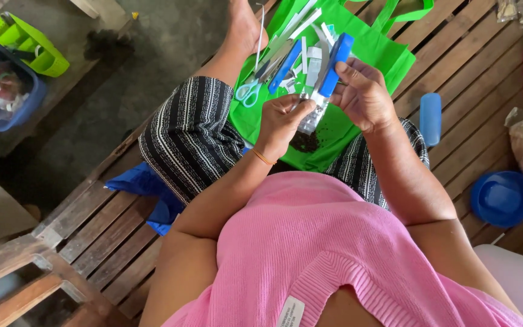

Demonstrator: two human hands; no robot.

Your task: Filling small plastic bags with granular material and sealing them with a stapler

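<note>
Right hand (pixel 363 97) clenched around a blue-and-silver tool (pixel 328 75), looks like a stapler or small sealer, held over the lap. Left hand (pixel 281 118) pinching the near end of a small clear packet (pixel 311 117) that sits in the tool's mouth. Both hands hovering above a green bag (pixel 373 48) spread on the bench between the knees.

On the bag's far edge: scissors (pixel 248 92) with light-blue handles, a second blue tool (pixel 286 65), white strips (pixel 305 24). Small dark heap (pixel 305 142) on the bag's near edge, directly under the packet. Blue cap (pixel 430 118) on the bench slats right of the bag; blue bowl (pixel 502 198) further toward the bench's right edge. Blue basket (pixel 7 97) with a green one (pixel 28 42) on the floor, well apart to the left.

Judgement on doing this well:
- keep packet edge square and flat in the tool's mouth, no folds
- hold packet upright-ish to avoid spilling contents
- left fingertips clear of the closing part
- work above the bag to catch any spill
- firm single squeeze rather than several weak ones

Cannot tell what the packet contains.
</note>
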